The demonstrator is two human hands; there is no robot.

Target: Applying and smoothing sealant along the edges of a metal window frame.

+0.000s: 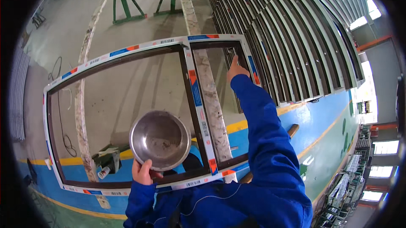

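Observation:
A round stainless steel bowl point(160, 139) is in my left hand point(143, 173), with the thumb over its near rim. Small dark bits, too small to name, lie at its bottom. The bowl is over the large opening of a window frame point(195, 88), a dark frame with white, blue and orange protective film. My right hand point(237, 69) reaches to the far right of the frame, over its narrower opening. Its index finger is stretched out close to the inner edge of the right side bar. Nothing shows in that hand, though its palm side is hidden.
Two long, stained rails point(211, 96) run under the frame, with green trestle stands point(124, 1) beyond. Many similar frames point(292, 37) are stacked close on the right. Below the frame's left part are a dark box-like thing point(109, 160) and a white cylinder point(103, 172).

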